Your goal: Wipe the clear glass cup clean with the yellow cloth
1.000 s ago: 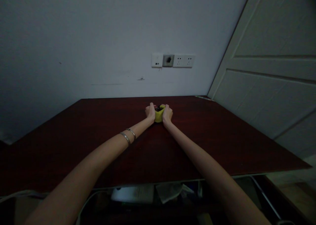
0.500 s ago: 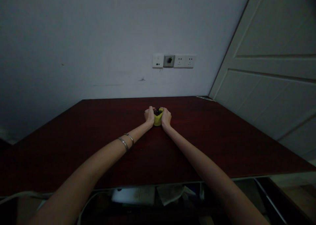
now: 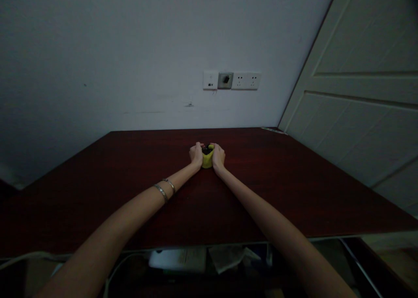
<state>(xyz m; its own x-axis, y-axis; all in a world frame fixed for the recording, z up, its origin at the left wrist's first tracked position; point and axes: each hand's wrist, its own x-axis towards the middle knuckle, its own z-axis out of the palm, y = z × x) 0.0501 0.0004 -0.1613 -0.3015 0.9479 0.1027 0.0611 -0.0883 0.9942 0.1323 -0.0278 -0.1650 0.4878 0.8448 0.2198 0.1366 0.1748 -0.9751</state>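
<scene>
Between my two hands is a small yellow-green pouch-like thing (image 3: 207, 160), resting on the dark red tabletop (image 3: 146, 145). Something dark shows in its top, too small to make out. My left hand (image 3: 196, 155) is wrapped against its left side, with two bracelets on that forearm. Against the right side, my right hand (image 3: 218, 156) is curled with its thumb and fingers at the upper rim. The hands partly hide the pouch's sides.
A row of wall sockets and switches (image 3: 231, 80) sits on the pale wall (image 3: 130, 49) behind the table. A white panelled door (image 3: 355, 80) stands at the right. Below the front edge, a shelf holds a white box-like object (image 3: 178, 259), papers (image 3: 228, 259) and a cable (image 3: 29, 256).
Both hands and the yellow-green pouch have shifted very slightly toward me and left in the view. The grip on it looks the same.
</scene>
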